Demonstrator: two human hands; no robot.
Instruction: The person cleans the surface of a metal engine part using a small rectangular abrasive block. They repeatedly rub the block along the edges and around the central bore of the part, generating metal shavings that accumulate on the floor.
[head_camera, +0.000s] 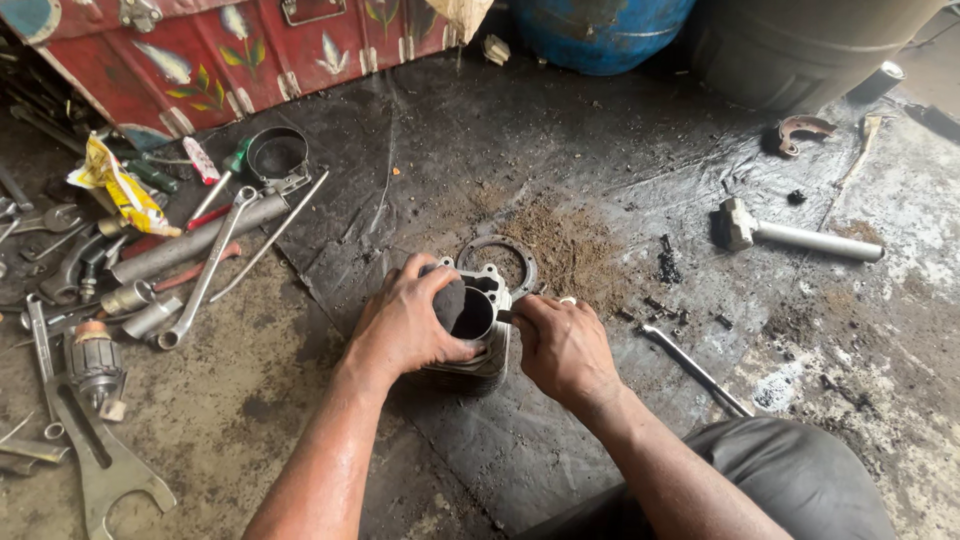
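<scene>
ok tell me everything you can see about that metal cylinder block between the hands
The cylinder block is a grey, finned metal casting, grimy, standing upright on the dark oily floor sheet with its round bore facing up. The left hand grips its near-left side and holds a dark round pad over the bore's rim; the right hand touches its right edge. A flat ring gasket lies just behind it.

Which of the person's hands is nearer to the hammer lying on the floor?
Right. The right hand rests on the engine cylinder, on the hammer's side; the left hand grips the cylinder's far side.

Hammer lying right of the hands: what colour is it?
Hammer: silvery grey metal head and handle, clearest in the head view.
</scene>
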